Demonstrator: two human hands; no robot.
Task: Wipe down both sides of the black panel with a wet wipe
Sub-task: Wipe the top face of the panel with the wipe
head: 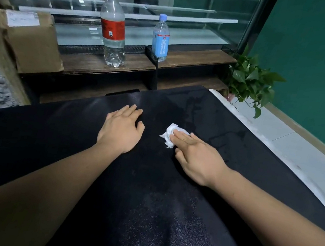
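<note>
Black panel (145, 204) lies under the flat left hand (121, 130); the right hand (196, 157) presses the wipe (169, 134) with straight fingers.

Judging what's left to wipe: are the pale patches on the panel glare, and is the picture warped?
Head view: the pale sheen on the black panel is probably glare off its grainy surface; head view: wide-angle lens bows straight edges; the wet wipe is in focus.

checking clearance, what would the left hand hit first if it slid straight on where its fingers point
Only bare black panel ahead of the left hand to its far edge; probably free.
</note>
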